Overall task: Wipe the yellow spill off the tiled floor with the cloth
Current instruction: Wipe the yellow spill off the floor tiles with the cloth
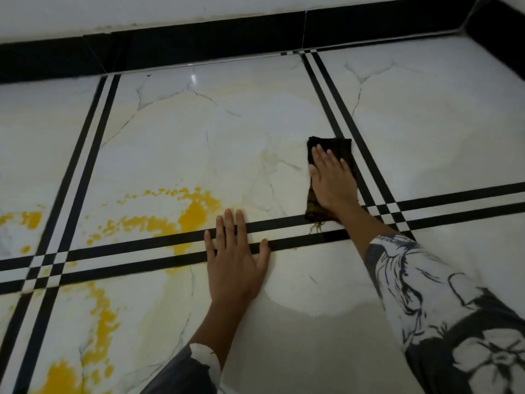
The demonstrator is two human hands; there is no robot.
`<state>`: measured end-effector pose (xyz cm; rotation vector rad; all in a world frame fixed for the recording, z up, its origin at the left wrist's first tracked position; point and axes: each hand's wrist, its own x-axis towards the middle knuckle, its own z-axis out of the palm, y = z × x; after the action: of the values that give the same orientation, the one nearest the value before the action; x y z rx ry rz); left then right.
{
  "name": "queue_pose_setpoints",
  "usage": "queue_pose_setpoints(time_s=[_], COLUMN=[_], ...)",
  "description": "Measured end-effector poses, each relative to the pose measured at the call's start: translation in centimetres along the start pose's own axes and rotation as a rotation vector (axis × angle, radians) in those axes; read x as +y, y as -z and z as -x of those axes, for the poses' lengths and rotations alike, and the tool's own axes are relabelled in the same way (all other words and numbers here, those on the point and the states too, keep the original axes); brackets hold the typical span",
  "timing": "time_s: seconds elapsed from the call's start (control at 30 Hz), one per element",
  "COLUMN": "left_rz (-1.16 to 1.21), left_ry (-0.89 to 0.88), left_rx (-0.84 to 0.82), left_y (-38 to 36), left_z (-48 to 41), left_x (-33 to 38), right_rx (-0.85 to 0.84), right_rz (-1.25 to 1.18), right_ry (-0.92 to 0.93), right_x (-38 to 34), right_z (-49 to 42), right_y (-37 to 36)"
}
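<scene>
Pressing our right hand (331, 182) flat, fingers spread, on the dark cloth (329, 155), we grasp nothing; our left hand (234, 260) rests open on the tiled floor (199, 143), the yellow spill (196, 213) just left of it.

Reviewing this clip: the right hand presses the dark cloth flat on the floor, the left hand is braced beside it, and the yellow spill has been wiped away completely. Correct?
Not quite. The head view shows the yellow spill still on the tiled floor, left of the left hand. The rest holds: the right hand presses the dark cloth flat.
</scene>
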<state>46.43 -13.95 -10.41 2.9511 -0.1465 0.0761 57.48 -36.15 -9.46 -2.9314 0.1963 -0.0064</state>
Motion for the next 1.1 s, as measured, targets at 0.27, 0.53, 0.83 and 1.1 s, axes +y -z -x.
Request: queue_pose_setpoints(time_s=[0.27,0.53,0.83,1.1], left_rz=[0.016,0.037,0.093,0.144], left_ry=[0.003,0.004,-0.013,0.509], left_rx=[-0.018,-0.036,-0.101,0.034], left_y=[0.1,0.6,2.1,3.9], left_z=[0.0,0.3,1.8,3.9], left_x=[0.2,0.3,-1.6,-10.5], right_rx=[0.108,0.14,0.054,-0.019], right_rz=[-0.083,-0.057,-0.034,-0.024], right_ry=[-0.405,-0.552,-0.264,0.026], right_x=[2.0,1.0,-8.3,-13.5], right_z=[6.1,14.7,22.6,22.4], right_y=[0.3,0.2,-1.8,-2.9])
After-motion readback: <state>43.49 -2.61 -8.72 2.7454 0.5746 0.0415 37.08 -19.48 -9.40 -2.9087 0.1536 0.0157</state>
